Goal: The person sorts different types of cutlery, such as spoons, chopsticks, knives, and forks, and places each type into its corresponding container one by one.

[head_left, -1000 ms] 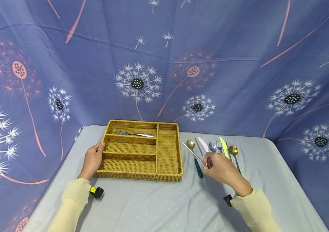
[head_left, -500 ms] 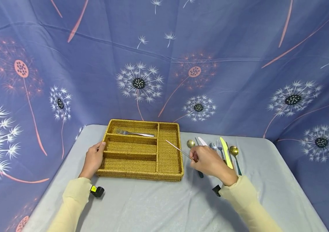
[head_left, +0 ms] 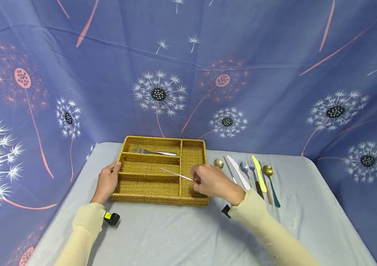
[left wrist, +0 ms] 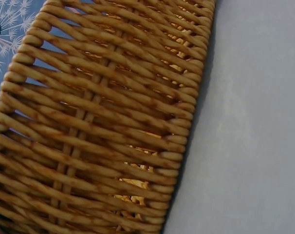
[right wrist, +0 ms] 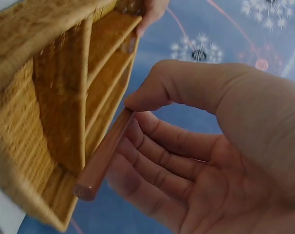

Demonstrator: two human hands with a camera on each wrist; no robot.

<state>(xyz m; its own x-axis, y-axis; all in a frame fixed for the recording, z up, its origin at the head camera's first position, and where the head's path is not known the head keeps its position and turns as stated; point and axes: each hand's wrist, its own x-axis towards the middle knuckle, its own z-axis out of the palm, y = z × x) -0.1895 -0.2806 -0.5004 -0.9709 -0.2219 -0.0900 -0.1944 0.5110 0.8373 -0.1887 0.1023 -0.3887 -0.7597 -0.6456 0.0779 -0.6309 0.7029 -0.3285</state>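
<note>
A golden woven cutlery tray (head_left: pixel 155 200) with several compartments sits on the table. My left hand (head_left: pixel 106 184) grips its left wall, fingertips over the rim. The left wrist view shows the tray's outer weave (left wrist: pixel 103 117) up close. Over the tray's right part, my right hand (head_left: pixel 213 181) pinches a slim knife (head_left: pixel 176 174) between thumb and fingers, its thin end pointing left across the middle compartments. In the right wrist view its brown handle (right wrist: pixel 103 158) sticks out below the thumb; the blade is hidden there. A silver fork (head_left: pixel 155 152) lies in the back-left compartment.
Right of the tray lies a row of cutlery: a gold spoon (head_left: pixel 219 163), a white knife (head_left: pixel 238 171), a silver spoon (head_left: pixel 244 167), a fork (head_left: pixel 254 173), a yellow-green knife (head_left: pixel 259 173) and a green-handled gold spoon (head_left: pixel 271 184). A patterned blue cloth (head_left: pixel 261 74) hangs behind the table.
My right hand has carried the knife left, from the cutlery row to over the tray. My left hand stays at the tray's left wall.
</note>
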